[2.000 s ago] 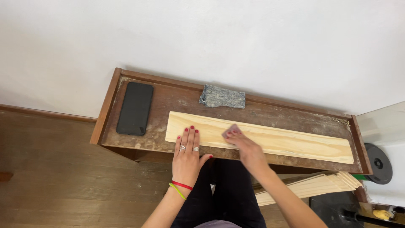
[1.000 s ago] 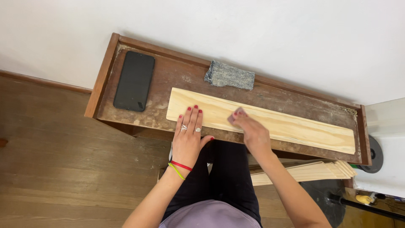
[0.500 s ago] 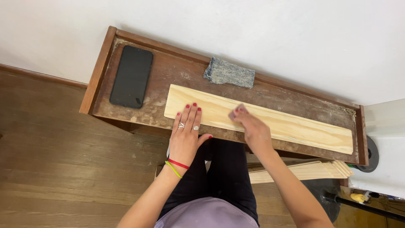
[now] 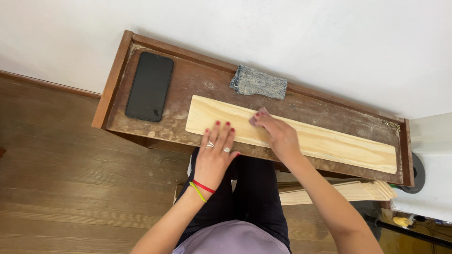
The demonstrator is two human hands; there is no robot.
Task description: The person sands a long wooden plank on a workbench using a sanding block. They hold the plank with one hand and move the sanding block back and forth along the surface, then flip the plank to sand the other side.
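Note:
A long pale wooden plank lies lengthwise on a narrow brown table set against a white wall. My left hand rests flat on the plank's near left part, fingers spread, with rings and a red and a green band at the wrist. My right hand presses a small pinkish piece of sandpaper onto the plank a little right of the left hand. Most of that piece is hidden under the fingers.
A black phone lies face up at the table's left end. A grey folded cloth sits by the wall behind the plank. More pale planks are stacked on the wooden floor under the table's right side. A dark round disc lies at far right.
My right hand has slid the sandpaper leftward along the plank and toward its far edge. My left hand shifted slightly right on the plank. The camera view also moved.

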